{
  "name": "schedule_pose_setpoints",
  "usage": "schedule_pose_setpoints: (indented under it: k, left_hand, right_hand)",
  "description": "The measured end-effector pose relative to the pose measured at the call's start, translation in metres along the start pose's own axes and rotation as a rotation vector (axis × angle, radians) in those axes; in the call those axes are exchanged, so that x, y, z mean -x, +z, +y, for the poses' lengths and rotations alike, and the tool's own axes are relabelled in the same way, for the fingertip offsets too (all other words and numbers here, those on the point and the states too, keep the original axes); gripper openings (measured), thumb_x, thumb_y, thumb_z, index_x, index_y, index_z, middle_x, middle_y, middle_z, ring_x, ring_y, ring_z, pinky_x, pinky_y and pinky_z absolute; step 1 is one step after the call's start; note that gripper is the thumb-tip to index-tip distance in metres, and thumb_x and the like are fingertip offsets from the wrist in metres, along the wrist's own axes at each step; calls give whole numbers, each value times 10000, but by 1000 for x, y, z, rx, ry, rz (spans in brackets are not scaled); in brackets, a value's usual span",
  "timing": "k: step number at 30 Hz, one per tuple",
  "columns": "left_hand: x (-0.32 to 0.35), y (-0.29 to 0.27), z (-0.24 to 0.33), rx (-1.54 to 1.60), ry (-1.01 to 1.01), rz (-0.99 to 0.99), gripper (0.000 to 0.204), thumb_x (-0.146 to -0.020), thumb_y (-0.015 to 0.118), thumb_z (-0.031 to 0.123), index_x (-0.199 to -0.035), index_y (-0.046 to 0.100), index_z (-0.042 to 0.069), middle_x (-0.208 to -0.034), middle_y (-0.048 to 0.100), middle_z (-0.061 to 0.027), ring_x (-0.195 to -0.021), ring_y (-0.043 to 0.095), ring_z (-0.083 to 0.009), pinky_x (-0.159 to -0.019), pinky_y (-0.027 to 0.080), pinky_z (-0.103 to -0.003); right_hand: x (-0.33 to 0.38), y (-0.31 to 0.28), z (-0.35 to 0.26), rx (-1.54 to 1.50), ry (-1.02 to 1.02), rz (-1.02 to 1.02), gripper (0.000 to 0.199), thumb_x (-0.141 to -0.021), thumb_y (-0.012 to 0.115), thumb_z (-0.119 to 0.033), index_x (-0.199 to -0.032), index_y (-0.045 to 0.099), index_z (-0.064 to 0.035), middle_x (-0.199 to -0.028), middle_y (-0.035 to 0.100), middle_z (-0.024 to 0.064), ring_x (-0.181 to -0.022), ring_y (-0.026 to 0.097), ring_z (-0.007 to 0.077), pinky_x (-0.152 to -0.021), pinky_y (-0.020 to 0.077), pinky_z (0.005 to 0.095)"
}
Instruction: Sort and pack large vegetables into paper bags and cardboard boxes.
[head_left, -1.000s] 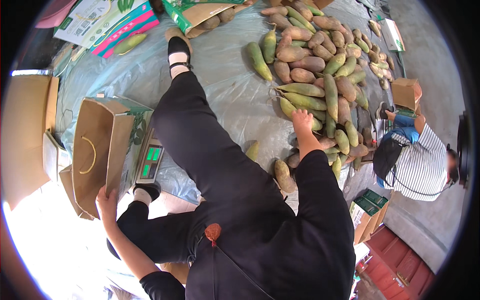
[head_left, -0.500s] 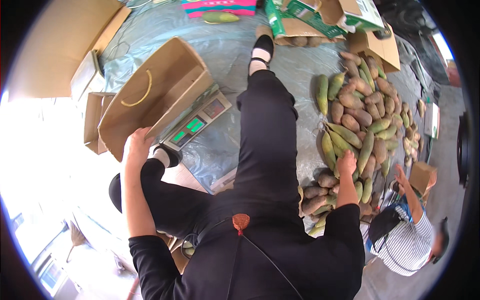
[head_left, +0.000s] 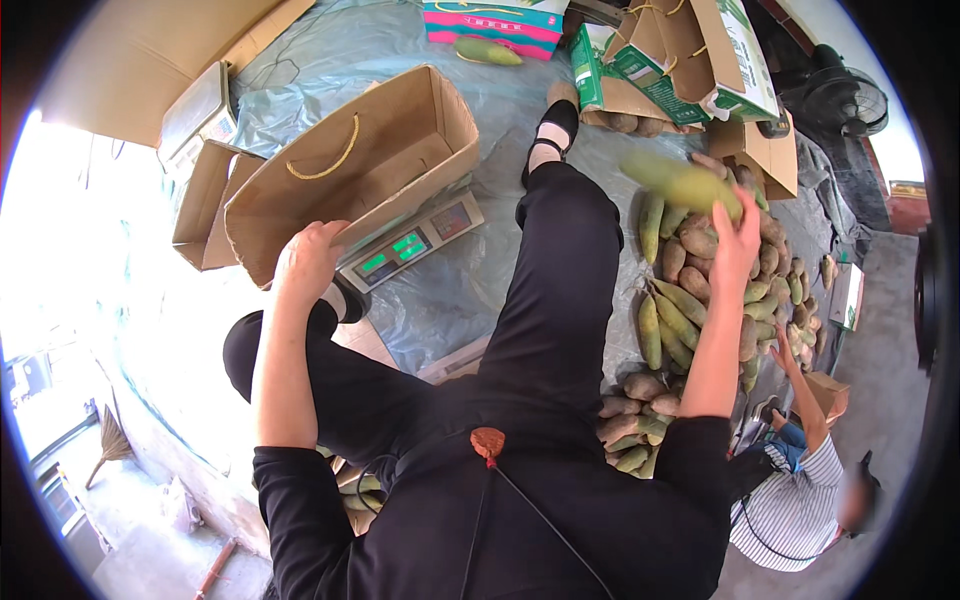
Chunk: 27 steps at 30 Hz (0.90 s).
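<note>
My left hand (head_left: 308,262) grips the near rim of a tall brown cardboard box (head_left: 400,200) with a yellow rope handle. The box leans open on a digital scale (head_left: 415,240) with lit green digits. In my right hand (head_left: 735,240) is a long green radish (head_left: 675,183), raised above the heap and smeared by motion. Under it, several more green radishes (head_left: 650,330) lie mixed with brownish-red tubers (head_left: 700,237), whose exact kind I cannot tell. My fingers partly hide the heap behind them.
A smaller open carton (head_left: 205,215) stands left of the box. Toward the far side are a pink and blue box (head_left: 490,30), green and white cartons (head_left: 650,65) and a black fan (head_left: 850,100). Another person in a striped shirt (head_left: 795,510) reaches toward the heap at the right.
My right hand has lifted a green radish off the heap and moved it away from me. My left hand stays on the box rim. The whole view has shifted slightly.
</note>
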<state>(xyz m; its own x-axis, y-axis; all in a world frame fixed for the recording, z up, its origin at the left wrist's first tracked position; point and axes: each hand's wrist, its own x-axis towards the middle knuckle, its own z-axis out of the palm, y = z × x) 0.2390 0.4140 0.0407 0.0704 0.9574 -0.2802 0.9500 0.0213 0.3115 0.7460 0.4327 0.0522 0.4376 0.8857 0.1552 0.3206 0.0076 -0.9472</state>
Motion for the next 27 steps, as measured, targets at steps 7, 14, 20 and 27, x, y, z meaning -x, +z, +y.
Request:
schedule_pose_setpoints:
  k: [7,14,20,27]
  left_hand:
    - [5,-2,-5,18,14,33,334,-768,598,69,-1101,613,93,-959,604,-151,-942,576,-330,-821,460,-400]
    - [-6,1,-1,-3,78,34,336,-775,583,79,-1109,608,91,-966,601,-165,-945,570,-347,-822,455,-417]
    - [-6,5,-8,53,117,25,328,-762,578,42,-1090,602,38,-991,601,-197,-939,560,-380,-811,445,-437]
    - [-6,0,-10,55,86,12,280,-779,565,47,-1053,606,10,-960,610,-216,-933,570,-378,-798,447,-425]
  right_hand:
    - [-23,152,-108,-321,-191,-397,366,-793,678,-105,-1129,549,-39,-988,613,45,-886,587,133,-782,482,273]
    - [31,321,-83,29,-363,-501,386,-686,719,-246,-1009,607,-69,-940,639,119,-849,621,239,-755,491,341]
    - [71,377,-64,286,-79,-788,259,-708,662,-235,-922,664,-88,-946,654,148,-952,609,314,-807,489,410]
    - [14,273,-99,-6,-329,-864,340,-747,684,-229,-1025,642,-38,-896,675,92,-815,641,206,-744,494,310]
